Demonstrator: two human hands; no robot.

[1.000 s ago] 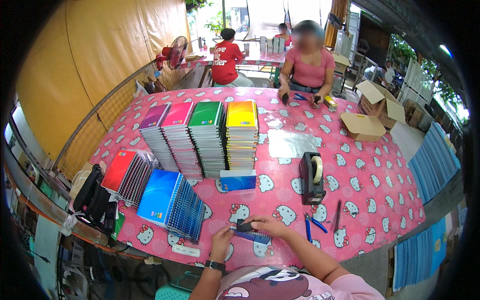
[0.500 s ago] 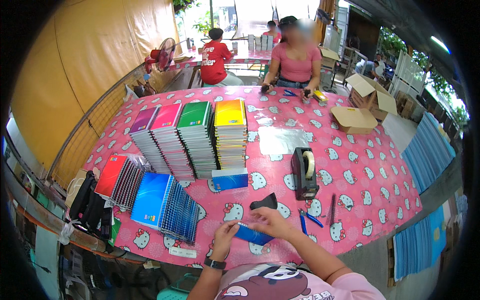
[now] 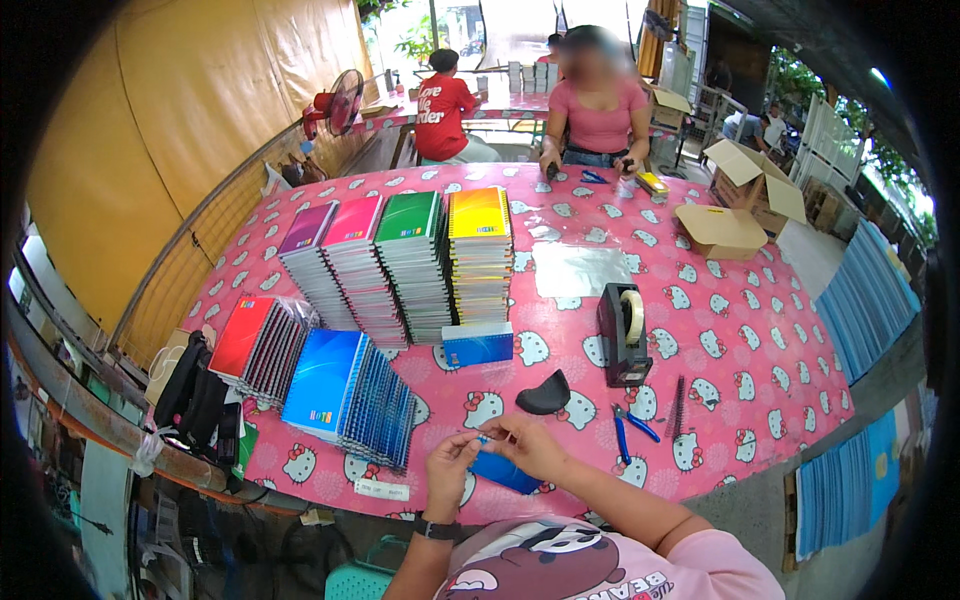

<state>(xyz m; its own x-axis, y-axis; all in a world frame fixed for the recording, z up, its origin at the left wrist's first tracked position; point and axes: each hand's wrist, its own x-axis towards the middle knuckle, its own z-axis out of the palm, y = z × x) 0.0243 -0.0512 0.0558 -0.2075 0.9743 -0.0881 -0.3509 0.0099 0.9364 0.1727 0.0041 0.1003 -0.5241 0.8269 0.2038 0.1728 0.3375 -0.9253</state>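
An open brown cardboard box (image 3: 722,231) sits on the table's far right; another open box (image 3: 756,182) stands just beyond it. A small white label (image 3: 381,489) lies at the table's near edge.

Left hand (image 3: 452,458), right hand (image 3: 528,442) close together, fingers pinching.

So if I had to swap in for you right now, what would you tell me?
Left hand and right hand meet near the table edge, pinching a small blue booklet between them; exact grip is hard to see.
Black curved piece lies just beyond the hands, blue-handled pliers and a spiral wire to the right, tape dispenser behind.
Done: stacked spiral notebooks in rows, blue ones at left.
Left: the booklet in hand.
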